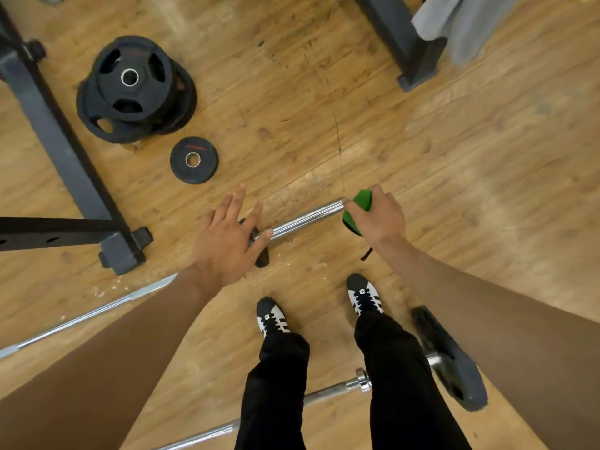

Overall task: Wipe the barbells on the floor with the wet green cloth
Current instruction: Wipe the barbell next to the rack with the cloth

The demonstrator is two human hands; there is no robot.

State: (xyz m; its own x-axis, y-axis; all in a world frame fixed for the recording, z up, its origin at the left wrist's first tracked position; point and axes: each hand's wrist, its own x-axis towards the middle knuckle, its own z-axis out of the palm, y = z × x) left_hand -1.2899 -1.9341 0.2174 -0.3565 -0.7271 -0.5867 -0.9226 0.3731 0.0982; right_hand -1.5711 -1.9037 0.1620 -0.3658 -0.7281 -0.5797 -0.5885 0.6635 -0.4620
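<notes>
A chrome barbell lies on the wooden floor, its thick sleeve pointing up and to the right. My right hand grips the green cloth at the tip of that sleeve. My left hand hovers with fingers spread over the collar, where a small dark plate sits; its thumb is at the sleeve's inner end. The bar's thin shaft runs down-left under my left forearm. A second barbell with a black plate lies behind my feet.
A stack of black weight plates and a single small plate lie on the floor upper left. A dark rack frame stands at the left, another frame foot at upper right. My shoes stand near the bar.
</notes>
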